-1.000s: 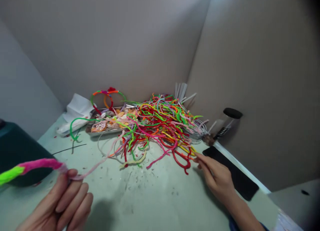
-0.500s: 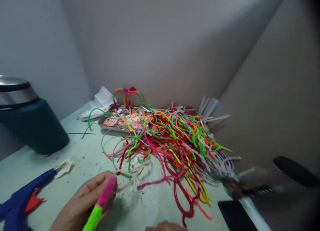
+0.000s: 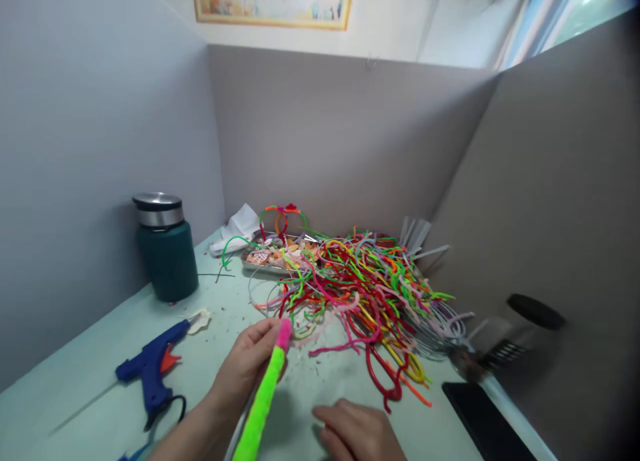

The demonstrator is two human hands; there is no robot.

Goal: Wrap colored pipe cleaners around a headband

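My left hand (image 3: 253, 354) is closed around a band covered in fuzzy pipe cleaner (image 3: 263, 401), bright green with a pink tip. A bare greyish strip (image 3: 243, 418) runs down beside the green part. From near the pink tip, a pale pink pipe cleaner (image 3: 330, 318) trails right toward a big tangle of coloured pipe cleaners (image 3: 360, 268). Low in the view, my right hand (image 3: 357, 431) hovers over or rests on the table, fingers loosely bent and thumb apart, with nothing visible in it. Red-handled scissors (image 3: 373, 374) and yellow-handled scissors (image 3: 413, 368) lie partly under the tangle.
A blue glue gun (image 3: 155, 361) lies at left, its nozzle on a whitish scrap (image 3: 201, 321). Behind it stands a teal bottle (image 3: 167, 261). A metal tray (image 3: 270, 269) holds small pieces. A black phone-like slab (image 3: 485, 418) lies right. Grey partitions (image 3: 350, 134) enclose the table.
The view has tilted up and swung left, showing more wall and the whole bottle. My right hand has come further into view. The left hand still holds the band.
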